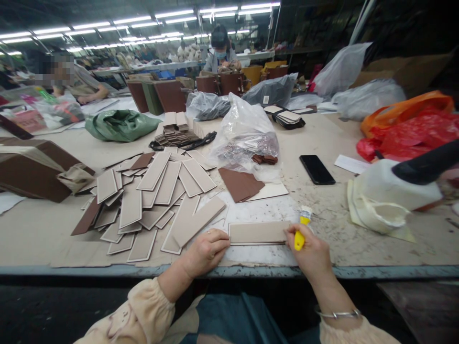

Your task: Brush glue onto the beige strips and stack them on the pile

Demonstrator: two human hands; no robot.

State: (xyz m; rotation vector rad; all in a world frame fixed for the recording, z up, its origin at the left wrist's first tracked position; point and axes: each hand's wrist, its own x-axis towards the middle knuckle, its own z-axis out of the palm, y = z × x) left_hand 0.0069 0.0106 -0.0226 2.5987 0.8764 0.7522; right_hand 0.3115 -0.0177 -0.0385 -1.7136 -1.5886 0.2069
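Observation:
A beige rectangular strip with a pale edge lies flat near the table's front edge. My left hand pinches its left end, fingers closed. At the strip's right end is my right hand, its fingers closed on the corner while also holding a yellow-handled brush, bristles pointing up and away. A large loose pile of similar beige strips spreads to the left. Just beyond the held strip are brown pieces fanned over a white sheet.
A black phone lies at the right, near a whitish container with a black handle. Behind are a clear plastic bag, a green bag and a red bag. A brown box stands left. Two people work farther back.

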